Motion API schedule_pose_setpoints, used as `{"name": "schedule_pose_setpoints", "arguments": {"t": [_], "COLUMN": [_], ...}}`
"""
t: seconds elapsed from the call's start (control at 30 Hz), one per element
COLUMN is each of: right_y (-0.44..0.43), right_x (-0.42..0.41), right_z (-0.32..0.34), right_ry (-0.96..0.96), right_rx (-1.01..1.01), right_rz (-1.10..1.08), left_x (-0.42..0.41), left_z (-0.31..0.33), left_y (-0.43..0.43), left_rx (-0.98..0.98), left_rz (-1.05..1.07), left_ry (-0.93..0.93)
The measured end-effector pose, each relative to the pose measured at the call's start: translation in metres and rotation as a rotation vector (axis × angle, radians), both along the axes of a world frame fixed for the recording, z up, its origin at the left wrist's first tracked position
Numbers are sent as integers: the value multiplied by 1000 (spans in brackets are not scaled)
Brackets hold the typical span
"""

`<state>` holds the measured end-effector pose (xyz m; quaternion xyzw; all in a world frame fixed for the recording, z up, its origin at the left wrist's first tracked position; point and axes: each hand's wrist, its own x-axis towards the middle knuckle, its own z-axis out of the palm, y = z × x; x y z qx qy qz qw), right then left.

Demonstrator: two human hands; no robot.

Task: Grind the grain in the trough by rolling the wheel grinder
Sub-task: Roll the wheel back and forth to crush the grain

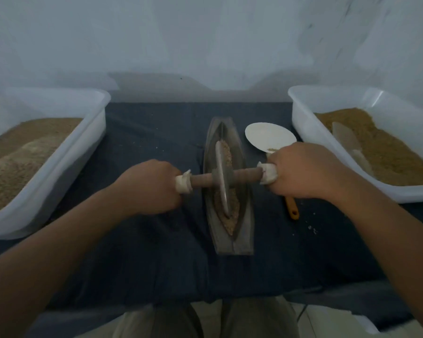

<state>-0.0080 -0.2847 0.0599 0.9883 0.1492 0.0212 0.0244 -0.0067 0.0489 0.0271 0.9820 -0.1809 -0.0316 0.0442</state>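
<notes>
A dark boat-shaped trough (pixel 239 242) lies lengthwise on the dark cloth in the middle of the table, with brown grain (pixel 227 152) along its groove. The wheel grinder (pixel 221 176) stands upright in the groove, about mid-length, its disc set on a brown wooden axle (pixel 246 173) that runs left to right. My left hand (pixel 149 189) grips the white-wrapped left end of the axle. My right hand (pixel 303 170) grips the white-wrapped right end. Both fists are curled round the handles at about the same height above the cloth.
A white tub (pixel 59 167) of brown grain stands at the left. A second white tub (pixel 300 123) of finer brown meal, with a scoop in it, stands at the right. A white dish (pixel 269 135) and an orange-handled tool (pixel 292 209) lie just right of the trough. Crumbs dot the cloth.
</notes>
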Motion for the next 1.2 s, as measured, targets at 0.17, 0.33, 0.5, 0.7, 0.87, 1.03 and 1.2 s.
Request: {"name": "schedule_pose_setpoints", "arguments": {"t": [0.17,0.33,0.5,0.7,0.87,1.03,1.2], "right_y": [14,17,0,13,16,-8,-5], "right_x": [67,67,5,47,76,-2,-11], "right_z": [3,8,13,3,8,9,-12], "right_ry": [-58,-86,216,-34,38,223,-12], "right_rx": [-84,-102,-51,-81,-83,13,5], "right_rz": [-157,-146,-37,-115,-176,-53,-49], "left_x": [67,75,10,60,80,0,-4], "left_z": [10,12,-6,6,29,12,3], "left_y": [-29,-29,1,-24,-38,-9,-10], "left_rx": [27,20,7,31,41,55,80], "left_rz": [183,153,12,141,164,28,65], "left_ry": [-204,-134,-121,-171,-128,-154,-287]}}
